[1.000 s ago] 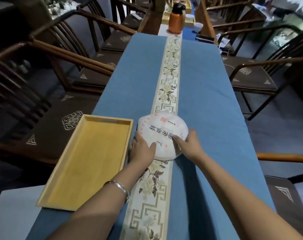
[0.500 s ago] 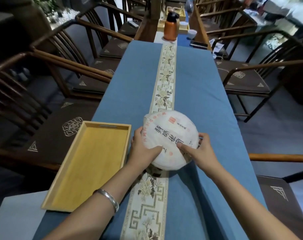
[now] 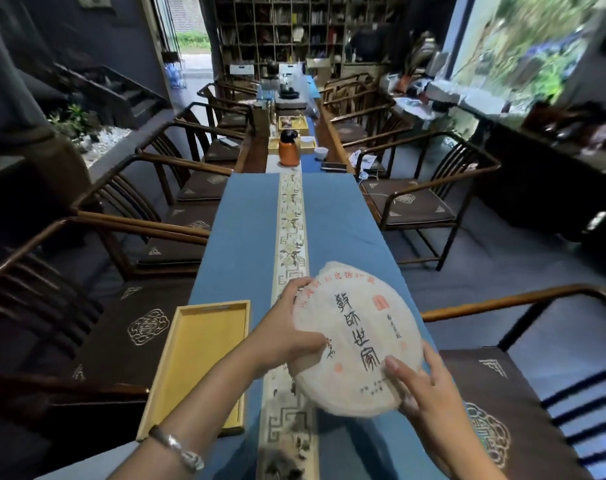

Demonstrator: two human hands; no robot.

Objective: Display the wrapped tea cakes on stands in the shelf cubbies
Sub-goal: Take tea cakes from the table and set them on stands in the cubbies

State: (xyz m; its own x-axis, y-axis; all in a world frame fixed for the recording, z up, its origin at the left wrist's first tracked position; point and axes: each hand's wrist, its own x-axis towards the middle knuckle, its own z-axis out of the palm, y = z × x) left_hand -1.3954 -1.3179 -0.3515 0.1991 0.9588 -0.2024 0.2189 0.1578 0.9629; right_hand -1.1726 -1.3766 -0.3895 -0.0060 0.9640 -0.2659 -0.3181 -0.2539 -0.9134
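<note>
A round, flat tea cake in white paper printed with black and red characters (image 3: pixel 355 337) is held in the air above a long table under a blue cloth (image 3: pixel 246 237). The left hand (image 3: pixel 287 332) grips its left rim, the right hand (image 3: pixel 421 393) its lower right edge — fingers curled round, thumbs on the face. A good carry keeps both grips on the rim without crushing paper — the cubby shelf (image 3: pixel 294 32) stands well away. A shallow yellow wooden tray (image 3: pixel 197 362) lies beside.

You hold the round, white-paper-wrapped tea cake (image 3: pixel 355 337) tilted above the blue table runner, its black calligraphy and red seals facing you.
</note>
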